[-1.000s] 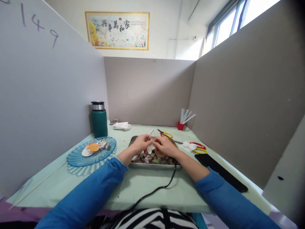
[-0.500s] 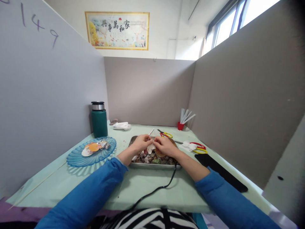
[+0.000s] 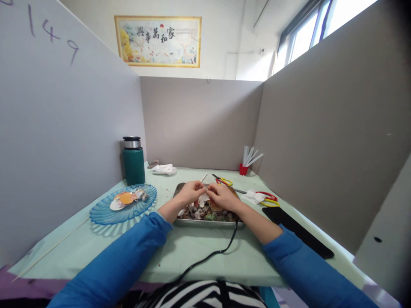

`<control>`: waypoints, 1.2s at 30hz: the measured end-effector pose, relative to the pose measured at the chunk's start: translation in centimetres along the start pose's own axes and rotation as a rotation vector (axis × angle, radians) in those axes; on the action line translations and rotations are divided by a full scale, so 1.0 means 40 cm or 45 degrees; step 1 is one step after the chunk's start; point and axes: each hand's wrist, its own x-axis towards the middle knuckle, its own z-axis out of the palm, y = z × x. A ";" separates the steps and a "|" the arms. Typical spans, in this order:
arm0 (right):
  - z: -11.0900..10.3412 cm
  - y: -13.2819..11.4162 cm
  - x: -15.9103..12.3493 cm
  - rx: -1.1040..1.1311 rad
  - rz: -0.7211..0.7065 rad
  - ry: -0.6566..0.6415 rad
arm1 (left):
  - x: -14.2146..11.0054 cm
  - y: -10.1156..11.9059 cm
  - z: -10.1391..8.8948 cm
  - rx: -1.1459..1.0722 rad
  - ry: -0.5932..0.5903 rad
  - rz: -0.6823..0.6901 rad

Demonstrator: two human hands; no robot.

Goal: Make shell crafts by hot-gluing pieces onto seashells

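Both my hands meet over a metal tray (image 3: 180, 222) filled with small shells and bits. My left hand (image 3: 189, 192) is closed, pinching a thin pale stick whose tip pokes up past the fingers. My right hand (image 3: 222, 196) is closed too, fingers curled against a white shell (image 3: 203, 198) held between the two hands. What exactly each finger grips is partly hidden. A black cable (image 3: 205, 256) runs from under my right hand toward my body.
A blue glass plate (image 3: 105, 216) with shells lies left. Behind it stands a green flask (image 3: 134, 161). Yellow-handled scissors (image 3: 224, 181), red-and-yellow scissors (image 3: 269, 199), a red cup of white sticks (image 3: 244, 167), crumpled tissue (image 3: 164, 169) and a black pad (image 3: 298, 231) surround the tray. Partition walls enclose the desk.
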 end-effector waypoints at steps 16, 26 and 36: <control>-0.003 -0.006 -0.003 0.004 -0.002 -0.007 | -0.005 0.011 -0.001 0.032 0.003 0.014; -0.001 -0.001 0.000 0.011 -0.009 0.000 | -0.005 0.013 0.000 0.020 0.008 0.001; 0.000 0.001 -0.002 0.011 -0.010 -0.012 | -0.008 0.016 -0.002 0.052 0.005 -0.007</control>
